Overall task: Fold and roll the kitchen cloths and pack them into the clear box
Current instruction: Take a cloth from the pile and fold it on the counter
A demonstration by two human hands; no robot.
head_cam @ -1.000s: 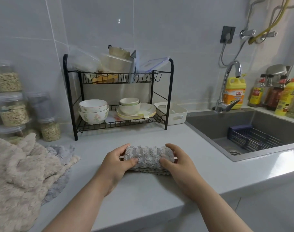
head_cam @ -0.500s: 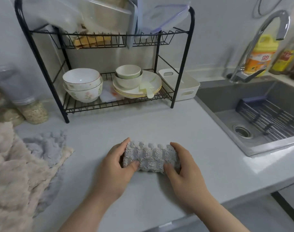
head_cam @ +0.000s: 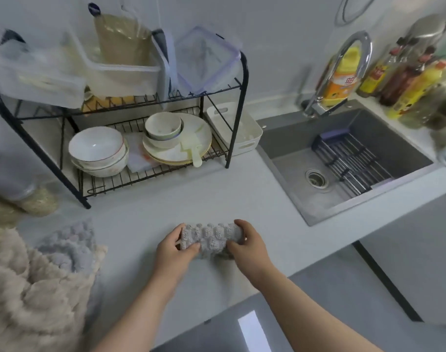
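A rolled grey waffle cloth (head_cam: 210,238) lies on the pale counter (head_cam: 166,207) near its front edge. My left hand (head_cam: 174,252) grips its left end, thumb over the front. My right hand (head_cam: 247,246) grips its right end, fingers curled over the top. More cloths lie heaped at the left: a beige fluffy one (head_cam: 31,295) on top of a grey one (head_cam: 66,243). Clear plastic boxes (head_cam: 122,69) stand on the top shelf of the black wire rack (head_cam: 238,110), with a clear lid (head_cam: 206,59) leaning beside them.
The rack's lower shelf holds bowls (head_cam: 97,151) and plates (head_cam: 181,141). A white bin (head_cam: 238,130) sits right of it. The grey sink (head_cam: 343,161) with tap (head_cam: 343,69) and bottles (head_cam: 405,74) lies at the right. Jars (head_cam: 36,199) stand at the far left.
The view has tilted down and pulled back, showing more of the rack's top shelf. Both hands stay on the ends of the rolled cloth.
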